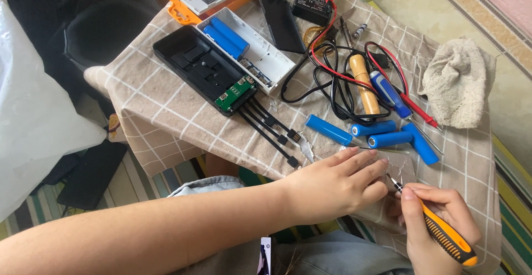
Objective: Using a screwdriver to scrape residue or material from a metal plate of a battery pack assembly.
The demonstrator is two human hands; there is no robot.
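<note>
Right hand (438,219) wrapped around screwdriver (443,233), orange-black handle, thin metal tip up near left fingertips. Left hand (338,183) flat, fingers together, pressing on clear plastic piece (402,167) at table (166,109) edge. White case (252,48) holds two blue batteries (224,36). Four more loose batteries (382,134) just beyond hands.

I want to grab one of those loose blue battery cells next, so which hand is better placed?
The left hand: it lies flat and empty just below the loose blue cells. The right hand is gripping the orange-and-black screwdriver.
</note>
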